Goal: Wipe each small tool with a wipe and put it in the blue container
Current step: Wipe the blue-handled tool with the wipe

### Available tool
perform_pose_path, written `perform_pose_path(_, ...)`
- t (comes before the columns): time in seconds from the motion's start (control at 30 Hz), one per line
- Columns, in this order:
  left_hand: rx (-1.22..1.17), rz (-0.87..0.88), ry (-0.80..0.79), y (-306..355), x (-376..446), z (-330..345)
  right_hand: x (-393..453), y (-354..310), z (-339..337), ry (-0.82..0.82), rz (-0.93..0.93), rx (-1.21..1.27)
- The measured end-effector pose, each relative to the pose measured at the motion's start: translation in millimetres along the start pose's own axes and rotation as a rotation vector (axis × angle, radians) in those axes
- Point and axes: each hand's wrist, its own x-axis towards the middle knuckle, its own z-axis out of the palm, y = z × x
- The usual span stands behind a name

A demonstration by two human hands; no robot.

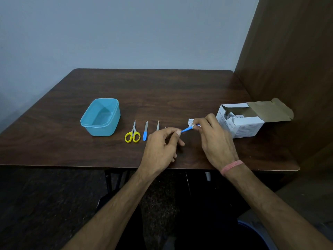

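Observation:
My left hand (pixel 163 143) pinches the near end of a small blue-handled tool (pixel 186 129) above the table. My right hand (pixel 214 139) holds a white wipe (pixel 191 122) wrapped round the tool's other end. To the left, yellow-handled scissors (pixel 132 135), a blue-handled nail file (pixel 145 131) and slim metal tweezers (pixel 157 125) lie in a row on the table. The blue container (pixel 100 117) stands open further left with nothing visible inside. Part of the row behind my left hand is hidden.
An open white cardboard box (pixel 241 121) of wipes stands at the right, its flap folded back. A brown wooden panel (pixel 288 60) rises along the table's right side. The dark wooden table (pixel 144 91) ends just in front of my wrists.

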Motion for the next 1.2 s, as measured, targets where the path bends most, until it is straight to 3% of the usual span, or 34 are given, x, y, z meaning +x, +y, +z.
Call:
perform_pose_path(0.23,-0.002,0.0,-0.035,-1.2,0.0,-4.5,-1.2,-4.1,-4.7,-0.05,-0.11,0.052)
perform_pose_path(0.43,-0.03,-0.018,0.007,-0.1,1.1,-1.7,-0.7,-2.4,-4.6,0.083,-0.03,0.006)
perform_pose_path(0.67,-0.001,0.01,-0.038,-1.9,1.3,-2.6,-1.1,-5.4,-8.0,-0.041,-0.151,0.051)
perform_pose_path(1.0,-0.033,0.0,-0.021,-2.3,1.2,-1.9,1.1,-4.2,-2.4,0.051,0.011,-0.051)
perform_pose_path(1.2,-0.025,0.011,-0.043,-3.1,0.8,-2.9,-1.8,-5.6,-3.1,-0.055,-0.126,0.022)
